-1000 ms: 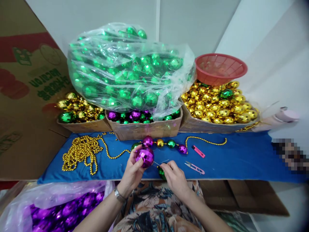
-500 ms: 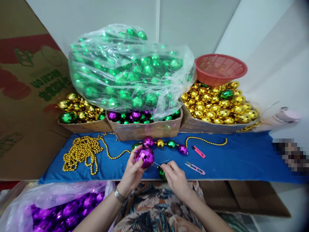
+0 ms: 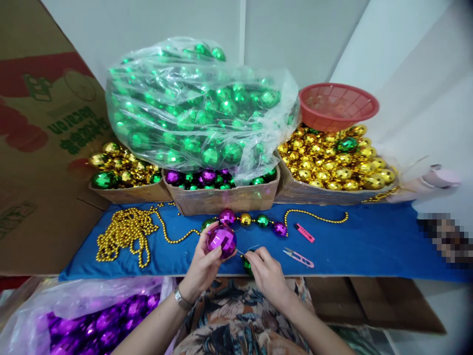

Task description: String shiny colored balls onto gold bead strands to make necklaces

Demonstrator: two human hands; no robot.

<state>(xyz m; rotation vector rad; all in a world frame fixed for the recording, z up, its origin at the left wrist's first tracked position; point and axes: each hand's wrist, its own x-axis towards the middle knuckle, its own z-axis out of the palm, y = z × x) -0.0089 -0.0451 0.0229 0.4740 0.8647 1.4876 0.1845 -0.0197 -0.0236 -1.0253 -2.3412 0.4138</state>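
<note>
A large faceted purple ball (image 3: 222, 239) is gripped in my left hand (image 3: 204, 264), fingers around its side and thumb on its front. My right hand (image 3: 270, 275) pinches a thin pale string (image 3: 240, 252) that runs to the purple ball. Partly hidden behind my right fingers is a green ball (image 3: 247, 266) close to the table edge. Just beyond my hands, a strand of purple, gold and green balls (image 3: 262, 220) lies on the blue cloth, with gold bead chain (image 3: 316, 214) at its ends.
Pink thread snips (image 3: 298, 257) and a pink cutter-like tool (image 3: 305, 232) lie to the right. A gold bead heap (image 3: 125, 231) is on the left. Behind stand a carton (image 3: 225, 199), a bag of green balls (image 3: 199, 108) and a red basket (image 3: 338, 106). Purple balls (image 3: 107, 323) sit below left.
Hardly anything differs. The purple ball has turned slightly in my left hand, and my right hand keeps its pinch on the string.
</note>
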